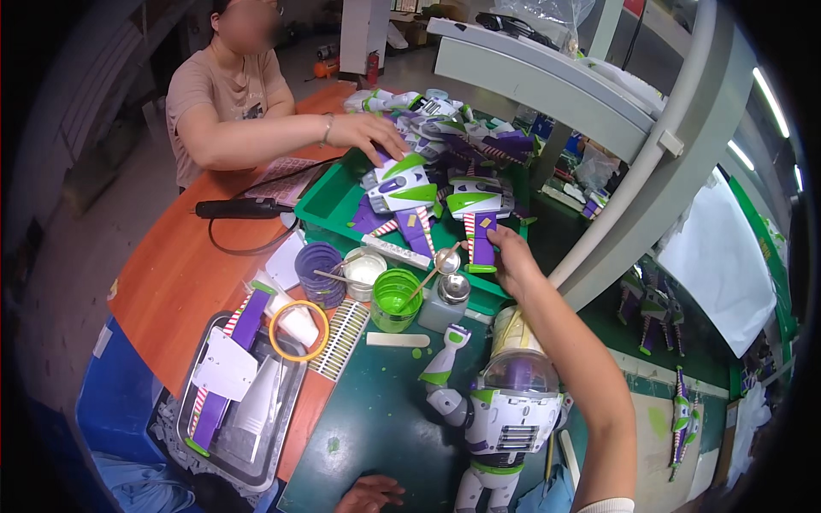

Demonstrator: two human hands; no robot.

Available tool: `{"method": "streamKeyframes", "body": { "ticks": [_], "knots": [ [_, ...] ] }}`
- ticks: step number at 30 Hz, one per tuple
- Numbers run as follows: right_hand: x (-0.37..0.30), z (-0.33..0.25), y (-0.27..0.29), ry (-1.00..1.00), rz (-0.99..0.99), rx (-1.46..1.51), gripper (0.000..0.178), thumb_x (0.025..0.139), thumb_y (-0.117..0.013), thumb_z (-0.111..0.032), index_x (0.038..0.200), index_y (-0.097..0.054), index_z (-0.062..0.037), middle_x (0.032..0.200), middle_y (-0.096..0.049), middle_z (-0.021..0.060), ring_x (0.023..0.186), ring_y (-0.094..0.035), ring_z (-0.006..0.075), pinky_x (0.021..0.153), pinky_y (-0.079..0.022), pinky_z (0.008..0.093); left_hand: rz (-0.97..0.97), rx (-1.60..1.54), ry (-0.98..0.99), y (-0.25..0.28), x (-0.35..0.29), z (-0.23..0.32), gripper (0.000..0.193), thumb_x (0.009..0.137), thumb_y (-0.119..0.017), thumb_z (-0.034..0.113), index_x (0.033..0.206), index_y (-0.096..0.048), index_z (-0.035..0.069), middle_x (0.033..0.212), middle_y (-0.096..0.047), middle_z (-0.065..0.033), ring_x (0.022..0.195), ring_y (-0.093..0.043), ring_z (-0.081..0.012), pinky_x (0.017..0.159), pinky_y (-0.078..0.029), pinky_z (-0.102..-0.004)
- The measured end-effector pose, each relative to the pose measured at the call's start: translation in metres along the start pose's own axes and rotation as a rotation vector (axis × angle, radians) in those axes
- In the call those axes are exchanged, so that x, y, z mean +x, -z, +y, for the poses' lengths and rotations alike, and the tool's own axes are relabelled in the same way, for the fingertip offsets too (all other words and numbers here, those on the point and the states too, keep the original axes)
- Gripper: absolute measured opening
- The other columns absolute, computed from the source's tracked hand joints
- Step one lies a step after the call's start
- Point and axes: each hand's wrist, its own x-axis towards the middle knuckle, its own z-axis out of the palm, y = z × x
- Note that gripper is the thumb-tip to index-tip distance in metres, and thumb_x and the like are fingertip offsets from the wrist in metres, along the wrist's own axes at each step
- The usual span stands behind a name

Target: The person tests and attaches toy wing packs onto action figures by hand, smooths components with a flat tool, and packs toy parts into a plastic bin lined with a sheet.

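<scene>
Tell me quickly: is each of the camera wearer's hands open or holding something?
Left hand: open, fingers loosely bent, nothing visible in it.
Right hand: closed on a purple wing.

your bench (pixel 342 419) softly and evenly lit, fluorescent tubes (pixel 771 103) glaring at upper right, white sheet (pixel 717 261) below them washed pale, glints on the clear dome helmet (pixel 539 371), your right hand (pixel 513 261) fairly sharp, straight lines bowed toward a black rim
</scene>
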Motion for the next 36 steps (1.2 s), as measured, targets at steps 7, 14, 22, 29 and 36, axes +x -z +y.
{"method": "streamKeyframes", "body": {
  "ticks": [7, 14, 22, 29, 36],
  "knots": [
    [-0.053, -0.022, -0.020, 0.174, -0.030, 0.219, 0.032, 0.097, -0.036, -0.019, 0.124, -0.037, -0.0024, 0.107, -0.056, 0.0149, 0.086, -0.065, 0.0273, 0.062, -0.055, 0.0344, 0.050, -0.030, 0.035, 0.004, -0.007, 0.003, 0.019, 0.092, -0.050, 0.016, 0.101, -0.058, 0.001, 0.120, -0.049, -0.0169, 0.105, -0.054, -0.0298, 0.085, -0.046, -0.0398],
    [-0.098, -0.025, -0.024, 0.245, -0.036, 0.206, 0.037, 0.096, -0.040, -0.026, 0.125, -0.034, -0.0035, 0.101, -0.057, 0.0117, 0.070, -0.064, 0.0221, 0.050, -0.051, 0.0291, -0.001, -0.018, 0.006, 0.010, -0.006, -0.004, 0.022, 0.092, -0.050, 0.018, 0.106, -0.055, 0.002, 0.123, -0.048, -0.0172, 0.109, -0.052, -0.0319, 0.086, -0.046, -0.0420],
    [-0.094, -0.019, -0.024, 0.423, 0.097, -0.009, 0.044, 0.090, -0.050, -0.007, 0.128, -0.027, -0.0011, 0.105, -0.056, 0.0123, 0.073, -0.065, 0.0201, 0.050, -0.050, 0.0251, 0.008, 0.013, -0.054, 0.003, -0.005, -0.007, 0.021, 0.093, -0.050, 0.021, 0.102, -0.054, 0.002, 0.121, -0.048, -0.0150, 0.105, -0.052, -0.0277, 0.086, -0.045, -0.0407],
    [-0.056, -0.023, -0.026, 0.384, 0.143, -0.056, 0.045, 0.085, -0.045, 0.002, 0.125, -0.024, 0.0034, 0.111, -0.052, 0.0166, 0.076, -0.066, 0.0255, 0.052, -0.051, 0.0279, 0.007, 0.023, -0.057, 0.005, -0.007, -0.007, 0.021, 0.093, -0.050, 0.021, 0.102, -0.054, 0.002, 0.122, -0.048, -0.0146, 0.107, -0.052, -0.0284, 0.086, -0.045, -0.0402],
    [-0.002, -0.008, -0.003, 0.329, 0.254, -0.072, 0.047, 0.080, -0.043, 0.008, 0.123, -0.024, 0.0047, 0.107, -0.053, 0.0189, 0.076, -0.066, 0.0293, 0.062, -0.053, 0.0309, -0.006, -0.006, -0.038, 0.008, -0.005, -0.008, 0.023, 0.093, -0.050, 0.021, 0.102, -0.054, 0.000, 0.122, -0.047, -0.0161, 0.107, -0.053, -0.0288, 0.085, -0.046, -0.0391]
  ]
}}
